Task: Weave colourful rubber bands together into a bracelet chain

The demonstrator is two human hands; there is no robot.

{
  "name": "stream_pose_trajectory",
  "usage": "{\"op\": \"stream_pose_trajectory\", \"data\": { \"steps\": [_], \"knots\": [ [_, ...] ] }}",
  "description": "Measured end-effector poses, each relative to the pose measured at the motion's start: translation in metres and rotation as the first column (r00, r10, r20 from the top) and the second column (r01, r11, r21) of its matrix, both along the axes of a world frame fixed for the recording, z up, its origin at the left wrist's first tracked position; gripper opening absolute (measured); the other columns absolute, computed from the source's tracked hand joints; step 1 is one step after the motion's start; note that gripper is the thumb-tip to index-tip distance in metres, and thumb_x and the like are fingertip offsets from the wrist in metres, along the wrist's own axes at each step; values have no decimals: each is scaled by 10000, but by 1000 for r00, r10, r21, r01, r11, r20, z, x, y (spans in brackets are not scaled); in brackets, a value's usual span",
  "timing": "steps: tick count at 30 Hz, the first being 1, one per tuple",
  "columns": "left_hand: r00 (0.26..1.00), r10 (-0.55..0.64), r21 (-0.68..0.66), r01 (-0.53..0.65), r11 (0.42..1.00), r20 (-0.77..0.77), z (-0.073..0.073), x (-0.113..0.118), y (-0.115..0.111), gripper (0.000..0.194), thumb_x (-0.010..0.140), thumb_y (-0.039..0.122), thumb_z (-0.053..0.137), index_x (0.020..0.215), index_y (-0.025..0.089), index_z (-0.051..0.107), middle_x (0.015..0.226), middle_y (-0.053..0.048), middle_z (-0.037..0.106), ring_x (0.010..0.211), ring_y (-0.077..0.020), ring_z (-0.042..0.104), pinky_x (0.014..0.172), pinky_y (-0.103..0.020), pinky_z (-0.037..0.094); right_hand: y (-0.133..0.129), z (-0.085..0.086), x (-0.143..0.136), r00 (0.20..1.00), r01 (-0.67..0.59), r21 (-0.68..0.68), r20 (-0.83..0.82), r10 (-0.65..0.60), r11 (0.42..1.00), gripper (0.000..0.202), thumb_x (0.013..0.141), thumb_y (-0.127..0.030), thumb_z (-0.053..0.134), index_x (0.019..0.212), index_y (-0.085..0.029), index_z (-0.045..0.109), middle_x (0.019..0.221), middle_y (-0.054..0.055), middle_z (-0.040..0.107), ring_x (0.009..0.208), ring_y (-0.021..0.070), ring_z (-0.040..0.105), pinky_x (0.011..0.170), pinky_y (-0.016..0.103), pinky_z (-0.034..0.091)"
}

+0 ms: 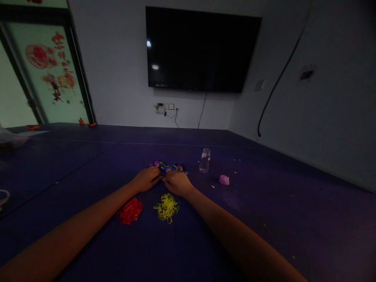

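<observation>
Multicoloured rubber bands lie heaped on the dark table, and the left hand and right hand meet fingertip to fingertip at its near edge; whether they pinch a band, I cannot tell. Red bands and yellow bands lie nearer, between the forearms.

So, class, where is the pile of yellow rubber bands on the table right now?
The yellow rubber bands lie on the dark table, just below the right hand in the head view, with the red rubber bands on their left.
</observation>
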State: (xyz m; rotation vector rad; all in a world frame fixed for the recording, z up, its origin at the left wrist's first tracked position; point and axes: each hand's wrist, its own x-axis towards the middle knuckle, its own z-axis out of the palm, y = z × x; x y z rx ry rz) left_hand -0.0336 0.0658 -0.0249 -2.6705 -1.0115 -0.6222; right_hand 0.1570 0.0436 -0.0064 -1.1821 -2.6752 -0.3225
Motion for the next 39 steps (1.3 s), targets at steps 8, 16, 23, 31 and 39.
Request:
{"op": "stream_pose_trajectory", "data": {
  "steps": [8, 16, 23, 31, 39],
  "knots": [
    [1000, -16, 5, 16, 1000, 16, 3, 1, -3, 266, 955, 294, 371, 757, 186, 510, 751, -47, 567, 745, -190, 543, 684, -296, 432, -1, 1, 0, 1000, 6, -20, -4, -6, 1000, 284, 915, -250, 403, 964, -116, 649, 1004, 136, 669, 971, 215, 611, 821, 283, 444],
    [1000, 8, 17, -8, 1000, -12, 2, 1, -1, 237, 945, 275, 397, 753, 182, 500, 753, -47, 567, 741, -188, 543, 674, -292, 428, -1, 0, 0, 1000, -4, -8, -6, 4, 1000, 295, 916, -250, 394, 965, -108, 648, 999, 136, 669, 966, 220, 608, 808, 288, 447],
    [1000, -11, 12, 11, 1000, 8, 3, 0, -3, 245, 945, 271, 386, 744, 188, 500, 738, -43, 557, 748, -190, 543, 697, -298, 436, -1, 1, -1, 1000, -14, 2, -7, 14, 1000, 290, 916, -258, 407, 955, -117, 657, 1000, 134, 669, 975, 221, 604, 811, 283, 448],
    [1000, -9, 11, 9, 1000, 14, 3, -2, -2, 270, 948, 293, 379, 732, 189, 502, 730, -43, 543, 743, -195, 536, 691, -308, 444, -4, 4, -1, 1000, -15, -2, -10, 15, 1000, 301, 920, -266, 402, 973, -115, 657, 1007, 136, 665, 976, 223, 605, 815, 295, 451],
    [1000, -9, 24, 9, 1000, 2, 3, -3, -1, 273, 950, 300, 363, 744, 188, 502, 736, -45, 547, 740, -192, 530, 690, -305, 439, -2, 3, -2, 1000, -17, 8, 2, 17, 1000, 295, 916, -254, 399, 953, -116, 657, 1005, 139, 662, 973, 226, 603, 803, 290, 454]
  ]
}}
